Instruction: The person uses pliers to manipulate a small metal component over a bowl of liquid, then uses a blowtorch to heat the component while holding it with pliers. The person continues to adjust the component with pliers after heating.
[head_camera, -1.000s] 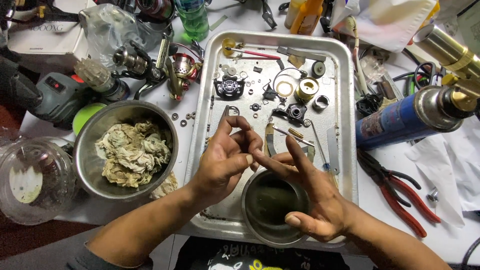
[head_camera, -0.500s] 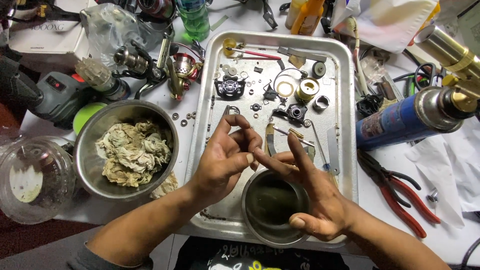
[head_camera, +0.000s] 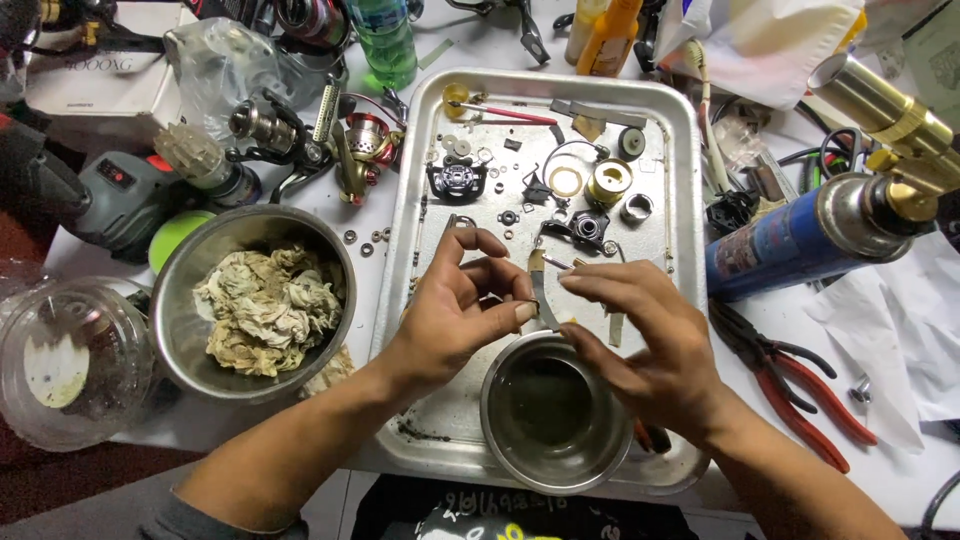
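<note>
My left hand (head_camera: 462, 312) and my right hand (head_camera: 640, 340) meet above a metal tray (head_camera: 675, 140), just over a small steel bowl (head_camera: 553, 412) of dark liquid. The left fingers pinch a small metal part (head_camera: 540, 290) with a thin pin sticking out. My right hand's fingertips close on the same small part from the right. Several disassembled fishing reel parts lie on the tray behind the hands, among them a black gear housing (head_camera: 457, 181) and a gold spool (head_camera: 608, 182).
A larger steel bowl (head_camera: 190, 300) holding a dirty rag sits left of the tray. A blue gas torch (head_camera: 800, 235) and red-handled pliers (head_camera: 800, 385) lie to the right. Fishing reels (head_camera: 350, 140), a drill (head_camera: 110, 195) and a plastic container (head_camera: 65, 360) crowd the left side.
My right hand has turned over from palm-up to palm-down and risen toward the left hand. Both hands now pinch the small part together.
</note>
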